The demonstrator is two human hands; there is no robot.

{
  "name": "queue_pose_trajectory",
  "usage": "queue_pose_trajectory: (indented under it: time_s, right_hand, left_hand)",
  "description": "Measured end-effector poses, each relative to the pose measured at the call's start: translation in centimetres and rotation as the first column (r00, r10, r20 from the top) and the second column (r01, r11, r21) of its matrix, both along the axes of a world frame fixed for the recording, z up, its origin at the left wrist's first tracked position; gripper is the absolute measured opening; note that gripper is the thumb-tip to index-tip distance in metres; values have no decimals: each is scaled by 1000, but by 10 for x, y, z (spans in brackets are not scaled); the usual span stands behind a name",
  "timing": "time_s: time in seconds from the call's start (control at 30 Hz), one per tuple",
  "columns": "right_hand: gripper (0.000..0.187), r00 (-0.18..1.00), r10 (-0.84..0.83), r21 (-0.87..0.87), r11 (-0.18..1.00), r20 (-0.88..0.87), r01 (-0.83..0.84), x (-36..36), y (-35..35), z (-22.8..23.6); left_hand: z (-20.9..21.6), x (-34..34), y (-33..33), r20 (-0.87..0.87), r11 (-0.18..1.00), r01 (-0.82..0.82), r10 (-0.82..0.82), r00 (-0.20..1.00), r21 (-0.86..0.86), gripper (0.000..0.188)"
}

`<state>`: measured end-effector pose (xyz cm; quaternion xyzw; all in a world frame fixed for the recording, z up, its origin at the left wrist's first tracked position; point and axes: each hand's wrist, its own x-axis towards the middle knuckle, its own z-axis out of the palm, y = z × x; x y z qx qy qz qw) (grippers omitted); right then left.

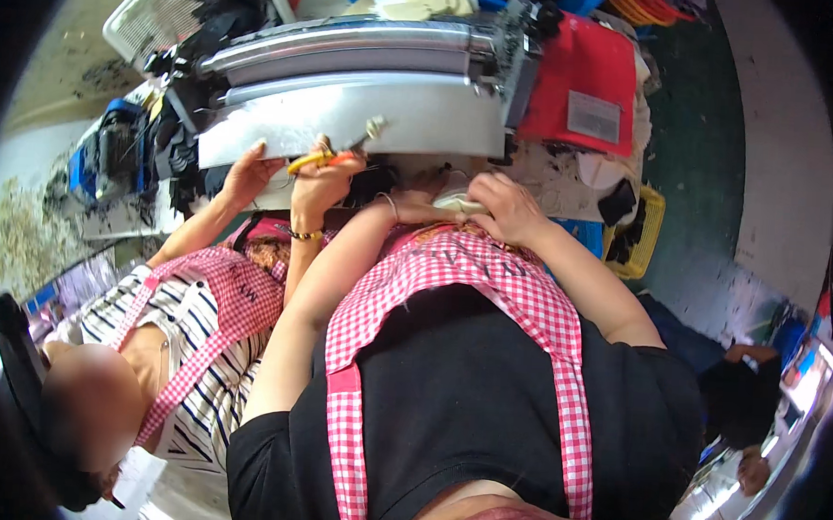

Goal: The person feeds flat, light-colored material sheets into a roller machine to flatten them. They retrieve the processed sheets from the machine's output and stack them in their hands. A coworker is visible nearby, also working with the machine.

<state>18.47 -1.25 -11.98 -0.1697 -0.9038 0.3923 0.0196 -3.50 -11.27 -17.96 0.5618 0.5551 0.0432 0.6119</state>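
My left hand (422,204), with a thin bracelet at the wrist, lies in front of my apron below the metal plate. Shadow and the pale item beside it hide most of its fingers. My right hand (510,206) is closed, its bent fingers pressed on a small pale, whitish item (458,202) between the two hands. Too little of that item shows to tell its kind. Above both hands is the front edge of the sloping silver metal plate (386,115) of a roller machine.
Close on my left, a co-worker's hand (322,177) holds a yellow-and-orange-handled tool (320,160); their other hand (250,174) touches the plate. The metal roller (351,53) spans the back. Right of it lies a red sheet (582,81). A yellow basket (653,233) stands at right.
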Motion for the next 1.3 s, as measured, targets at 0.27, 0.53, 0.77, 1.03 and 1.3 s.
queue_pose_trajectory:
  time_s: [0.27,0.53,0.77,1.03,1.3]
  right_hand:
    - [20,991,-83,-159,982,102,98,-12,-3,10]
    - [28,988,-68,94,994,138,55,6,-11,-39]
    - [46,949,-182,-221,945,258,241,7,-4,-10]
    - [41,985,-144,-270,949,91,164,26,-7,-12]
    - [38,984,-180,-216,960,1,176,30,-10,-23]
  left_hand:
    - [-5,3,-30,303,838,-444,354,885,317,85]
    - [-17,9,-47,441,745,-568,404,801,349,65]
    - [11,15,-39,106,832,-243,220,970,498,43]
    - [-10,32,-52,370,795,-463,325,870,391,37]
    - [-3,39,-57,75,765,-255,263,962,591,37]
